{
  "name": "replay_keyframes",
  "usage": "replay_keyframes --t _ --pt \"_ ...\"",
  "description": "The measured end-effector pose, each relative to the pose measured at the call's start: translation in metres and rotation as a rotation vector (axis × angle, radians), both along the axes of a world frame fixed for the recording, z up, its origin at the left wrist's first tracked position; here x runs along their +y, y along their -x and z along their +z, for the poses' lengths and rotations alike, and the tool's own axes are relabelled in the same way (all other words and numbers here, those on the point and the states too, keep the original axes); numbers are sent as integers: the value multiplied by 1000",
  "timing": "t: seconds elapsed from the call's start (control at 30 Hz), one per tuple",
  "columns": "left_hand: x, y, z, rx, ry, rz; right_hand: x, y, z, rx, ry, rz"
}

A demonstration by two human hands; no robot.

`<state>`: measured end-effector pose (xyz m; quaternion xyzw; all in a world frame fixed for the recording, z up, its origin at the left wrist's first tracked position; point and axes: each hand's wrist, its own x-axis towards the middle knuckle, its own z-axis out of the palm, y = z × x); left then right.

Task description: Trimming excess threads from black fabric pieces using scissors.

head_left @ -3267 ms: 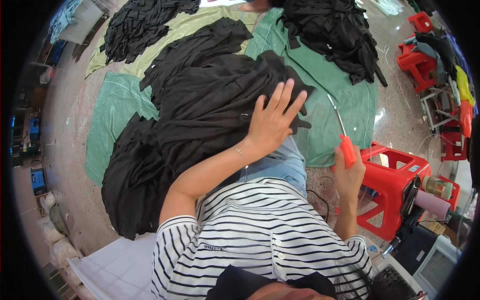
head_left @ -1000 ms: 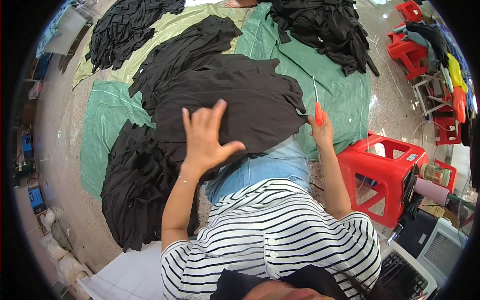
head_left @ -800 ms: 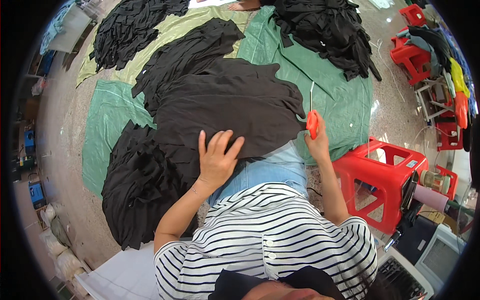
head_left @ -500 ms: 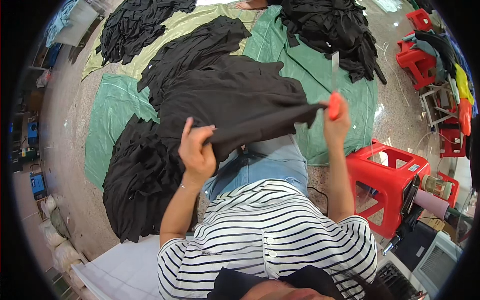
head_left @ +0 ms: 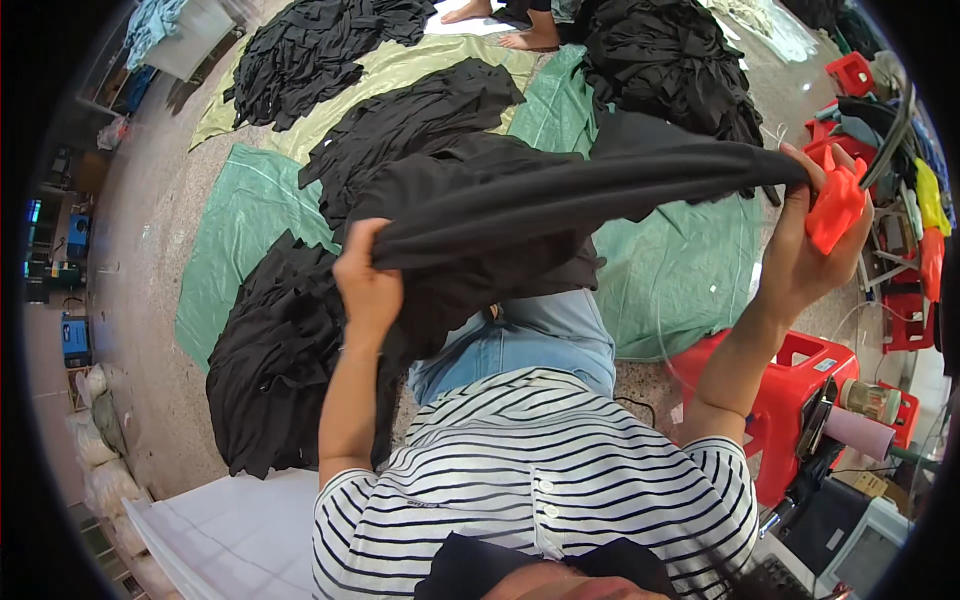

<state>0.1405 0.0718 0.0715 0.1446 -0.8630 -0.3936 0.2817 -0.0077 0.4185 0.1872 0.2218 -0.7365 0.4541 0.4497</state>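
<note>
A piece of black cloth is stretched between my hands, raised over my lap and folded along its length. My left hand is closed on its left end. My right hand pinches the far right end. Against that palm my right hand also holds a tool with a red-orange handle; its metal blade is blurred, and I cannot tell its exact kind. Beneath the stretched piece, more black cloth lies over my lap. A heap of black cloth sits by my left arm.
More black heaps lie on green sheeting and a yellowish sheet. Another person's bare feet are at the far edge. A red stool stands by my right elbow, a white board at lower left.
My right hand has moved right and nearer the camera, drawing the cloth out long and taut. My left hand, fingers partly raised before, has now closed on the cloth. The far feet show more.
</note>
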Motion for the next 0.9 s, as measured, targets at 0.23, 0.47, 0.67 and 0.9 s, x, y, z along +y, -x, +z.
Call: replay_keyframes --t 0.23,0.47,0.67,0.9 --pt "-72 -4 136 267 330 72 -27 56 5 -3 10 148" --pt "-96 -12 227 255 527 39 -55 57 29 -102 162 343" --pt "-68 -96 249 127 475 -130 -2 2 58 -87 -51 256" --pt "-82 -111 223 132 439 140 -30 28 72 -5 -273 -82"
